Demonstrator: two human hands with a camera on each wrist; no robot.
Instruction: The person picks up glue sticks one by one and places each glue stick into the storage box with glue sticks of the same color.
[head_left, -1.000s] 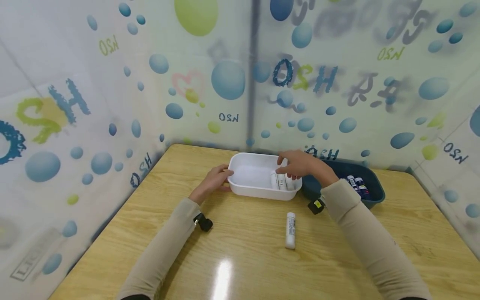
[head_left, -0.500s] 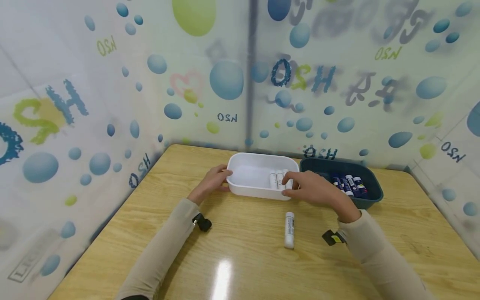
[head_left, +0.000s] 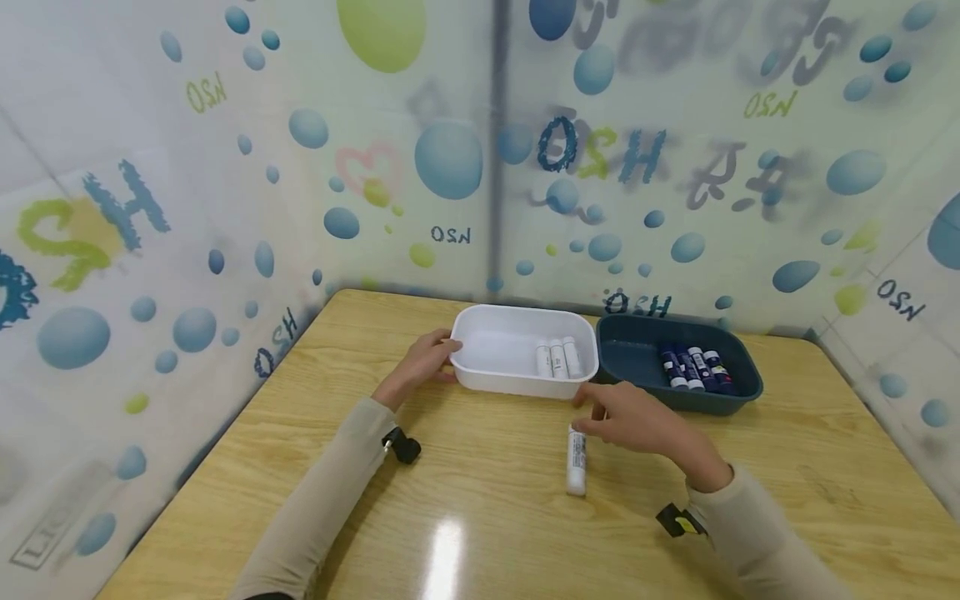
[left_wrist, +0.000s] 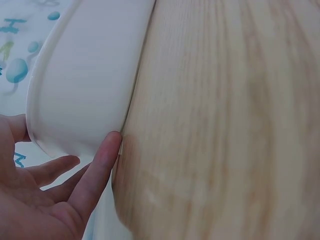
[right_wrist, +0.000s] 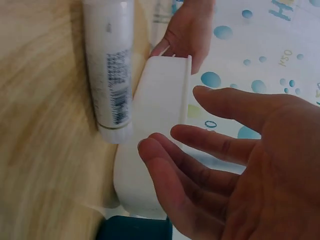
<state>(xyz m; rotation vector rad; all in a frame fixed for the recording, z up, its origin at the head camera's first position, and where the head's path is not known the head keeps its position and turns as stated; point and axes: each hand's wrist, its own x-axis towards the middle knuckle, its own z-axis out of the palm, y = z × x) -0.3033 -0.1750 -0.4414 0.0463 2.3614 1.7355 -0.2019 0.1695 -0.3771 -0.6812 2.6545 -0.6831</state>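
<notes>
My left hand (head_left: 422,360) grips the left end of a white plastic tray (head_left: 480,385), thumb over the rim; in the left wrist view its fingers (left_wrist: 97,167) touch the tray's outer wall. Three white glue sticks (head_left: 557,358) lie side by side at the tray's right end. On the table in front lies another white glue stick (head_left: 576,463), its barcode label visible in the right wrist view. Over the near end of the dark bin hovers my right hand (head_left: 637,421), fingers loosely bent and holding nothing, its fingertips close to the loose stick's far end.
A dark blue bin (head_left: 630,362) stands right beside the tray, holding several navy glue sticks (head_left: 693,368) with white ends. Behind both containers rises a printed curtain (head_left: 390,275). The wooden table (head_left: 480,517) extends toward me.
My right hand has moved from above the white tray's sticks toward me, down to the loose glue stick. The left hand stays on the tray.
</notes>
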